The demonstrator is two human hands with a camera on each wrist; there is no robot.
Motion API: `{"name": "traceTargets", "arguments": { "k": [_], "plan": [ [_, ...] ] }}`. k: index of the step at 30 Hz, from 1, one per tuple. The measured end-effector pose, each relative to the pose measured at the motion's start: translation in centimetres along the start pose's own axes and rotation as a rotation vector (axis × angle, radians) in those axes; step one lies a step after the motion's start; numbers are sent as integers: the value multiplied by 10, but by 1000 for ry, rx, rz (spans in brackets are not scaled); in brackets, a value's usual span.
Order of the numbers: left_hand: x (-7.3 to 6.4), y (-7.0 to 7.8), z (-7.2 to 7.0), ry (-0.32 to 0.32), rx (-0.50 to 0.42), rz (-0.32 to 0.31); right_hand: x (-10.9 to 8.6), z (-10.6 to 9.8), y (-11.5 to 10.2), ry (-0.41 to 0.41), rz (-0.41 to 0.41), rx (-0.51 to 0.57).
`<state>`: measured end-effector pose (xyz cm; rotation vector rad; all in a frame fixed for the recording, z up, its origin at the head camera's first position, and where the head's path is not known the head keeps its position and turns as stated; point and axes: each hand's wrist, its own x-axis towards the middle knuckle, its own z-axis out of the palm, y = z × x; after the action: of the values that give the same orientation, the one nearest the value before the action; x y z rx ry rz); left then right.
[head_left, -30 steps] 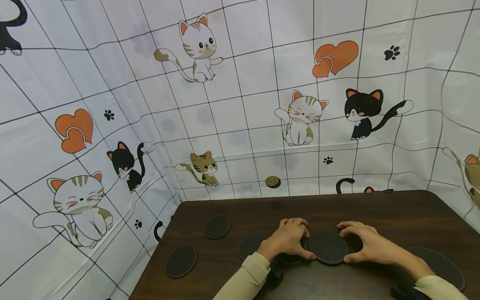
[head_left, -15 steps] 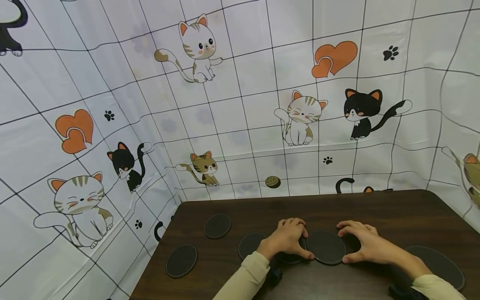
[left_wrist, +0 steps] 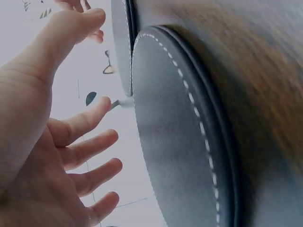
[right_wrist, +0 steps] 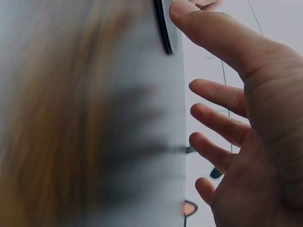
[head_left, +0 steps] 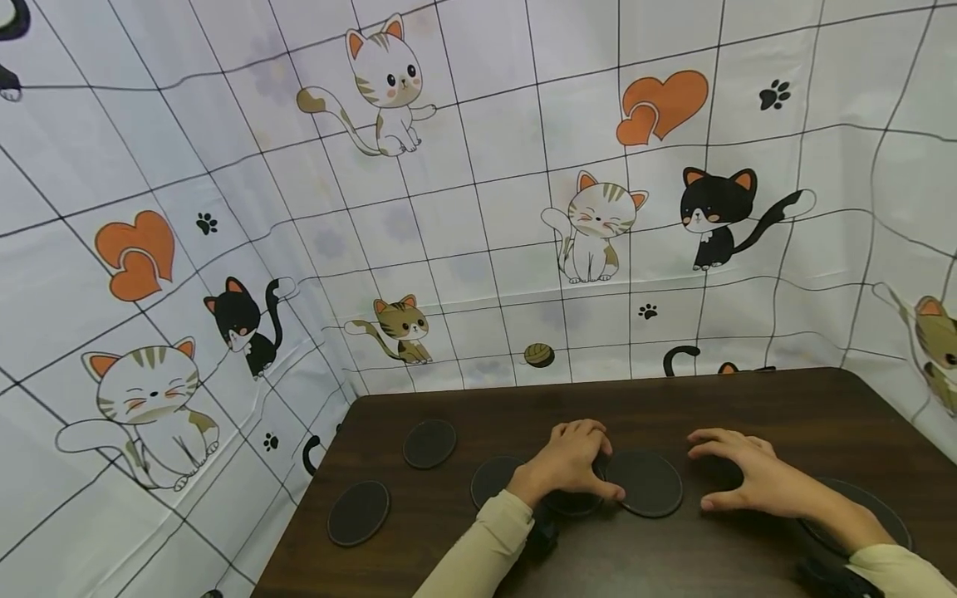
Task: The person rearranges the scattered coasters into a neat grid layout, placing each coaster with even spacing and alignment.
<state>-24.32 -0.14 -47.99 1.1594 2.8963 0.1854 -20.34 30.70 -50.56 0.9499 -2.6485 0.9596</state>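
A round black coaster point(head_left: 652, 486) with pale edge stitching lies flat on the table between the two hands. My left hand point(head_left: 570, 463) is at its left side, thumb tip near the rim and fingers spread. Partly under that hand lies a second coaster point(left_wrist: 177, 137), its stitched rim close to the first coaster point(left_wrist: 122, 45) in the left wrist view. My right hand point(head_left: 758, 475) hovers to the right of the first coaster, apart from it, with thumb and fingers spread around nothing. In the right wrist view, that hand point(right_wrist: 258, 109) shows bare, loosely bent fingers.
Farther left on the dark wooden table point(head_left: 463, 548) lie more coasters: one beside the left wrist point(head_left: 492, 480), a back one point(head_left: 429, 444) and a front one point(head_left: 359, 513). A larger round black mat point(head_left: 880, 505) sits partly under the right forearm. A cat-print curtain point(head_left: 478, 216) hangs behind.
My right hand has moved right, away from the first coaster's rim, and a gap now shows between them. The left hand stays near the coaster's left side. The head view has shifted slightly.
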Motion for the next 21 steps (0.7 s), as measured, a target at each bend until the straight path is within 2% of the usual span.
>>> {"name": "traceTargets", "arguments": {
  "k": [5,12,19,21],
  "plan": [
    [4,5,-1,13,18,10,-17,-13,6,20,-3,-22],
    [11,12,-2,27,24,44,-37,-34,11,42,42,-65],
    [27,29,-9,27,30,79,-54,-51,11,28,67,-109],
    [32,37,-10,22,30,75,-62,-54,13,22,105,-116]
  ]
}}
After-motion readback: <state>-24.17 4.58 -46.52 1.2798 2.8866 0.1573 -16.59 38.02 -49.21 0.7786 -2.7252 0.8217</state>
